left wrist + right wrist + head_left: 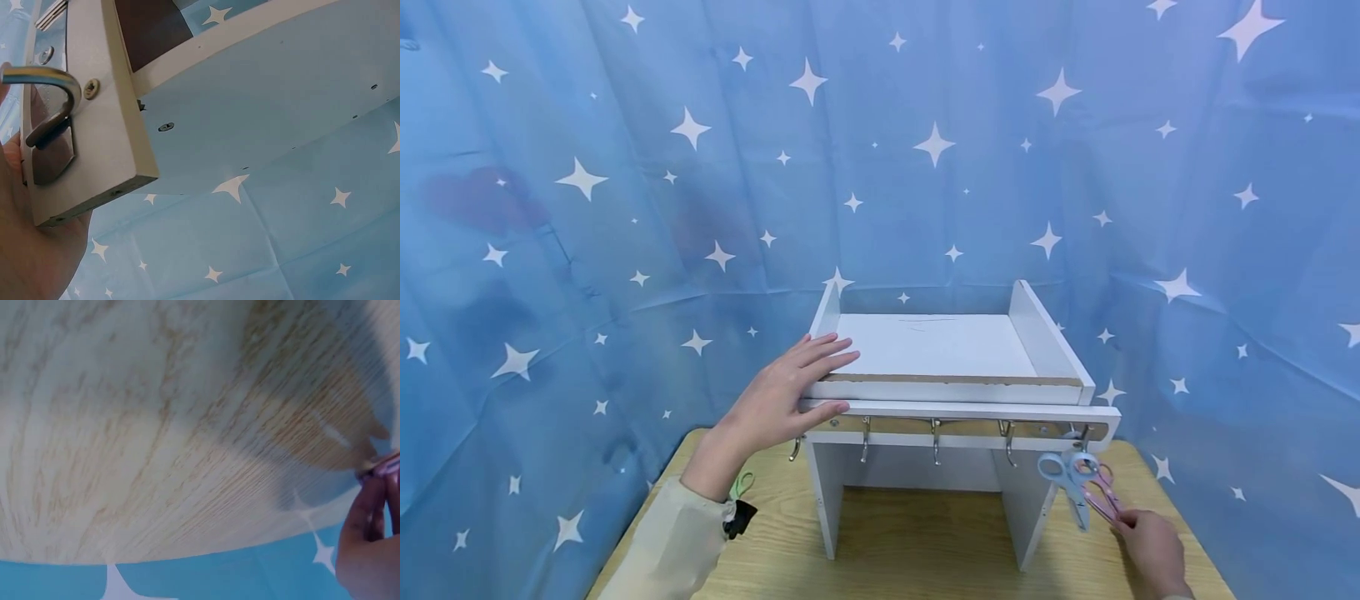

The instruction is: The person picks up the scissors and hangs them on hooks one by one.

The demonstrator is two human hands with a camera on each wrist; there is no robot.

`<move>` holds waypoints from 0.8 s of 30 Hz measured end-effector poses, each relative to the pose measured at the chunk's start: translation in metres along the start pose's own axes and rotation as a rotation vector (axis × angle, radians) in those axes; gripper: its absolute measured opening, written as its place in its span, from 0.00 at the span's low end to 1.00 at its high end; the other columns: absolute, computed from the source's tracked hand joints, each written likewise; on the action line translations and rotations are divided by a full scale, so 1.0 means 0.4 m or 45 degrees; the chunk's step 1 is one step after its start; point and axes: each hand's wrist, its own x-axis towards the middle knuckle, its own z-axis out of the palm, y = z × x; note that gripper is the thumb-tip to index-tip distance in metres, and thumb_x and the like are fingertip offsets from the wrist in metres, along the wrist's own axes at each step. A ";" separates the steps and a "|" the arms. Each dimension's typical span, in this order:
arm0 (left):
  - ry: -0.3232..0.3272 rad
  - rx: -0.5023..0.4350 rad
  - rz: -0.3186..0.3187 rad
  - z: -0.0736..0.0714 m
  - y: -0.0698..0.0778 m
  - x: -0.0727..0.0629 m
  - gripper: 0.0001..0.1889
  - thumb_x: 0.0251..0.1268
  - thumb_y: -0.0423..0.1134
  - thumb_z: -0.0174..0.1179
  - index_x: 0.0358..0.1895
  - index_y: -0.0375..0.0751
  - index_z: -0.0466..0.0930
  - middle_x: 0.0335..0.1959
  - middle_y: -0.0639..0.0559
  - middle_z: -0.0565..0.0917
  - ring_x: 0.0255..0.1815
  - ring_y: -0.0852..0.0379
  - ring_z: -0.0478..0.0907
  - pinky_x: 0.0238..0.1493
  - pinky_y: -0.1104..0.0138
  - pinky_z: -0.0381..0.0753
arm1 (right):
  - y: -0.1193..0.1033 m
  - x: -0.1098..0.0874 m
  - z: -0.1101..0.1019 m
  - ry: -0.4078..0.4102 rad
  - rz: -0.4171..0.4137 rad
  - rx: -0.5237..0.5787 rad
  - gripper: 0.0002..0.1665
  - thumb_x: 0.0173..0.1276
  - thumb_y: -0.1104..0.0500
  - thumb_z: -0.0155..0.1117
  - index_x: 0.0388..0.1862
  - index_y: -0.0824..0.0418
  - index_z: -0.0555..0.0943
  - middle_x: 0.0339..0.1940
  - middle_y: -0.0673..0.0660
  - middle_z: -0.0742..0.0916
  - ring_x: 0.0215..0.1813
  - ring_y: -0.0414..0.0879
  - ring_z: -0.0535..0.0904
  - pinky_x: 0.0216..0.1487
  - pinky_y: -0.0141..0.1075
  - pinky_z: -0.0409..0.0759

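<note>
A white shelf unit [940, 390] has a front rail with several metal hooks [936, 442]. My left hand [790, 383] rests on its left front corner, fingers spread over the top and thumb along the rail; the left wrist view has the palm [37, 250] against the rail's end, beside a curved hook [59, 84]. Light-blue scissors [1067, 473] hang at the rightmost hook, handles up. Pink scissors [1103, 500] are partly behind them, and my right hand [1153, 546] pinches their lower end. In the right wrist view, the right fingers [359, 509] pinch a pinkish tip at the edge.
The unit stands on a wood-grain table [760, 550]. A green loop handle [743, 483] shows on the table behind my left sleeve [670, 533]. A blue star-patterned curtain [880, 225] surrounds the table at the back and sides.
</note>
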 end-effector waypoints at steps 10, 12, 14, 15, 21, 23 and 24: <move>-0.006 0.001 -0.014 -0.002 0.001 0.000 0.32 0.67 0.54 0.62 0.74 0.55 0.68 0.76 0.53 0.68 0.80 0.53 0.59 0.84 0.56 0.52 | 0.006 0.002 0.006 -0.005 -0.053 -0.118 0.06 0.62 0.64 0.69 0.31 0.68 0.86 0.27 0.62 0.86 0.29 0.53 0.81 0.27 0.50 0.80; -0.005 -0.001 -0.018 -0.002 0.002 -0.002 0.32 0.67 0.54 0.62 0.74 0.55 0.68 0.76 0.52 0.68 0.80 0.53 0.59 0.84 0.55 0.52 | 0.003 0.001 0.002 -0.023 -0.039 -0.115 0.07 0.62 0.63 0.68 0.28 0.67 0.86 0.25 0.60 0.85 0.28 0.51 0.80 0.27 0.49 0.79; -0.007 -0.002 -0.022 -0.003 0.002 -0.004 0.33 0.67 0.54 0.62 0.74 0.55 0.67 0.76 0.52 0.68 0.80 0.53 0.59 0.84 0.55 0.52 | 0.000 -0.001 -0.003 -0.057 -0.029 -0.116 0.09 0.62 0.62 0.67 0.25 0.66 0.84 0.24 0.59 0.84 0.27 0.50 0.79 0.26 0.48 0.78; -0.010 -0.003 -0.023 -0.003 0.002 -0.004 0.33 0.67 0.54 0.62 0.74 0.55 0.67 0.76 0.53 0.67 0.80 0.53 0.58 0.84 0.56 0.52 | -0.001 -0.002 -0.005 -0.073 -0.022 -0.119 0.10 0.63 0.62 0.66 0.24 0.65 0.84 0.23 0.58 0.84 0.26 0.49 0.78 0.26 0.48 0.78; -0.023 -0.009 -0.027 -0.003 0.001 0.004 0.33 0.67 0.54 0.63 0.74 0.55 0.67 0.77 0.53 0.67 0.80 0.53 0.58 0.84 0.54 0.51 | -0.013 -0.014 -0.005 -0.152 0.031 -0.111 0.15 0.59 0.56 0.66 0.18 0.63 0.79 0.19 0.55 0.80 0.24 0.48 0.72 0.23 0.41 0.73; -0.026 -0.008 -0.033 -0.003 0.001 0.004 0.33 0.67 0.53 0.63 0.74 0.54 0.68 0.77 0.53 0.67 0.80 0.53 0.58 0.84 0.54 0.51 | -0.016 -0.019 -0.002 -0.155 0.043 -0.096 0.16 0.59 0.54 0.67 0.18 0.63 0.78 0.19 0.54 0.79 0.24 0.48 0.71 0.23 0.40 0.71; -0.028 -0.006 -0.038 -0.003 0.002 0.004 0.33 0.67 0.54 0.63 0.74 0.54 0.68 0.76 0.53 0.67 0.80 0.54 0.58 0.84 0.54 0.51 | -0.017 -0.022 -0.001 -0.152 0.046 -0.085 0.17 0.60 0.54 0.68 0.18 0.63 0.78 0.18 0.54 0.79 0.24 0.48 0.71 0.23 0.39 0.70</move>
